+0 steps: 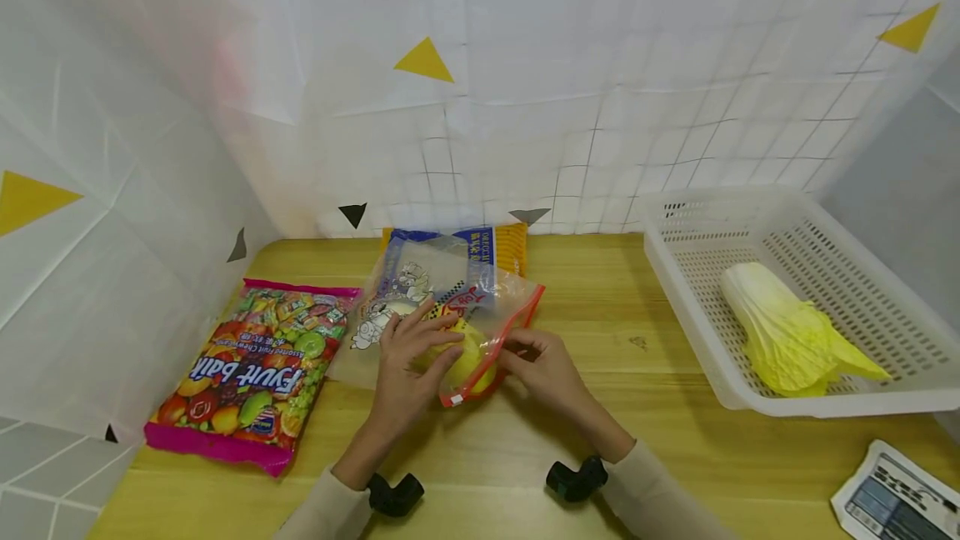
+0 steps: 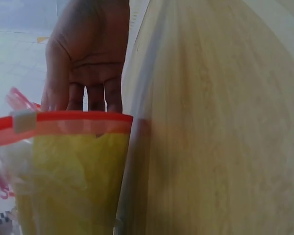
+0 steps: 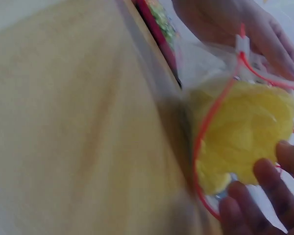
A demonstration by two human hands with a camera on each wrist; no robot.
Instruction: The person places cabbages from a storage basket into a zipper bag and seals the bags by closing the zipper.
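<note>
A hand (image 2: 90, 54) hangs above a clear bag (image 2: 63, 171) with a red zip strip. Inside the bag is something yellow (image 2: 73, 186). The wooden table (image 2: 220, 122) fills the right side.

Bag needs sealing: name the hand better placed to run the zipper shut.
Probably the right hand: its fingertips touch the red zipper strip, while the left hand lies on the zip bag over the yellow item.

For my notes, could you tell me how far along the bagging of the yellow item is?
Done: the yellow item sits inside the zip bag. In hand: the left hand presses the bag while the right hand holds its red-edged mouth. Left: the mouth looks open.
</note>
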